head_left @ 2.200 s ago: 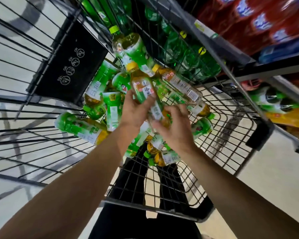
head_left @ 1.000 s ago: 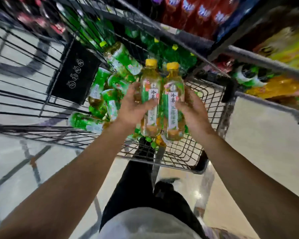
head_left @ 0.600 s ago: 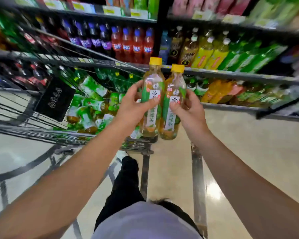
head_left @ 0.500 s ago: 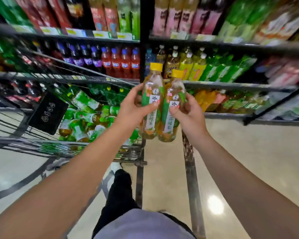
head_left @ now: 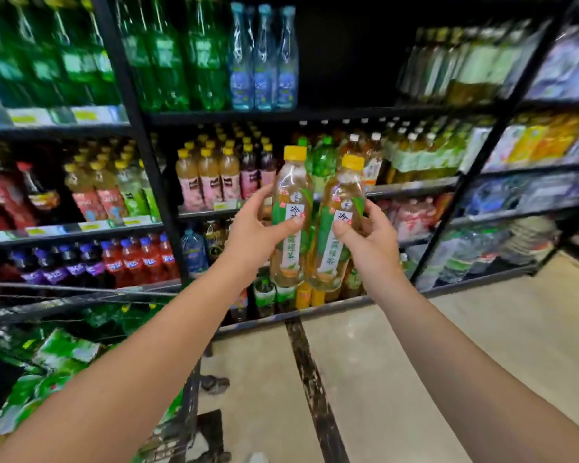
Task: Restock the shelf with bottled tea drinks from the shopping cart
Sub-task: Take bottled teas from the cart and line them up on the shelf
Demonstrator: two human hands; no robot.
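Observation:
My left hand [head_left: 251,233] grips a tea bottle [head_left: 291,192] with a yellow cap, amber liquid and a green-and-white label. My right hand [head_left: 371,242] grips a second tea bottle [head_left: 343,195] of the same kind. Both bottles are upright and side by side, almost touching, raised in front of the black drinks shelf [head_left: 411,186]. The shopping cart [head_left: 188,396] is at the lower left, with several more green-labelled tea bottles [head_left: 64,355] lying in it.
Shelves packed with drinks fill the view: green bottles [head_left: 168,58] and blue water on top, yellow-capped juices [head_left: 211,175] in the middle, purple and red sodas [head_left: 127,259] lower left. A dark gap [head_left: 345,55] shows on the top shelf. Beige floor [head_left: 482,329] lies to the right.
Both hands lifted the two bottles out of the cart and raised them upright. The view swung up from the cart to the shelves, which now stand closer.

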